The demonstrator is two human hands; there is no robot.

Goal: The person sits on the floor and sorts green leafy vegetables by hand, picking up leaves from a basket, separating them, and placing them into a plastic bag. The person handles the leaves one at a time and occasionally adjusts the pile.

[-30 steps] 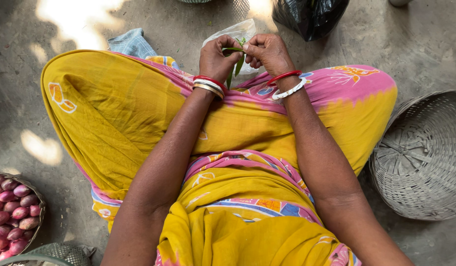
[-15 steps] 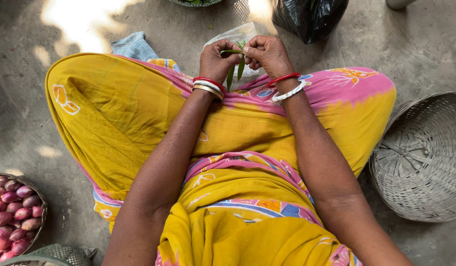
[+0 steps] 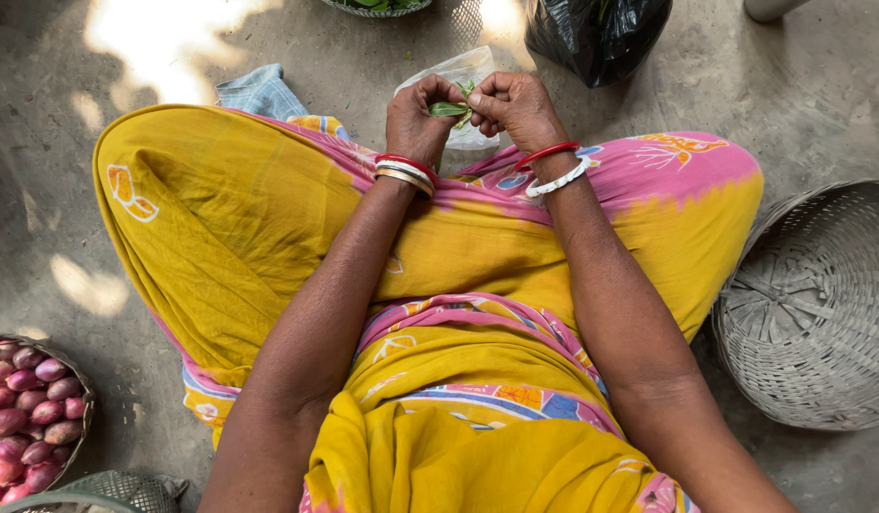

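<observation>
On the left, a round basket of pink-red onions (image 3: 26,418) sits on the floor. The left hand (image 3: 418,119) and right hand (image 3: 517,106) are close together now, both pinching a small green leafy stem (image 3: 451,109) above a clear plastic bag (image 3: 463,81). A moment ago a long green piece hung down; now it looks shorter. On the right lies an upside-down woven grey basket (image 3: 819,304).

Ahead of hands: a clear plastic bag (image 3: 463,81) lies just beyond them; a black plastic bag (image 3: 596,28) stands behind it to the right.
Far left: a folded blue cloth (image 3: 259,92) on the ground; bare concrete around it.
Right side: an upturned wicker basket (image 3: 814,304) blocks the ground beside the knee.
Near left: a basket of red onions (image 3: 31,418) fills the corner.
</observation>
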